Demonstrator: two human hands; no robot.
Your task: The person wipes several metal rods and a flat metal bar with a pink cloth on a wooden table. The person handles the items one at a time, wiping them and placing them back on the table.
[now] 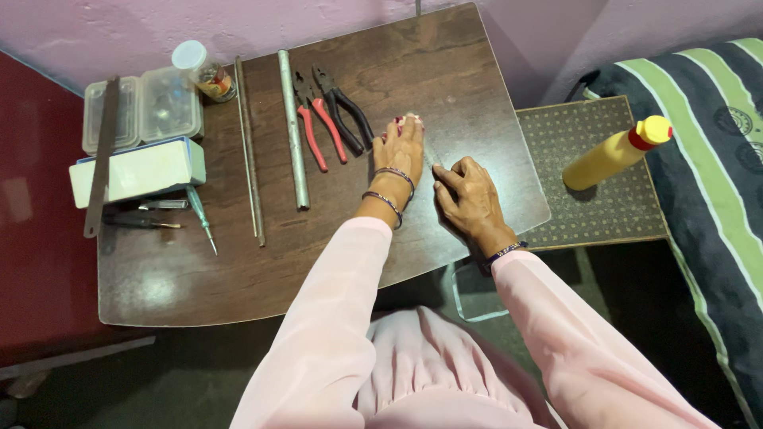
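Two hands flat on dark wooden worktop [238,278]: left hand [400,155] & right hand [469,199] press thin pale strip [429,155] between them, steadying it; neither grip closed. Red-handled pliers [314,119] just beside.

Light: dim, soft, indoor | Glare: a pale sheen is seen on the dark table [238,274] at lower left | Shadows: faint, cast beside tools | Focus: sharp centrally; edges are slightly stretched, floor murky
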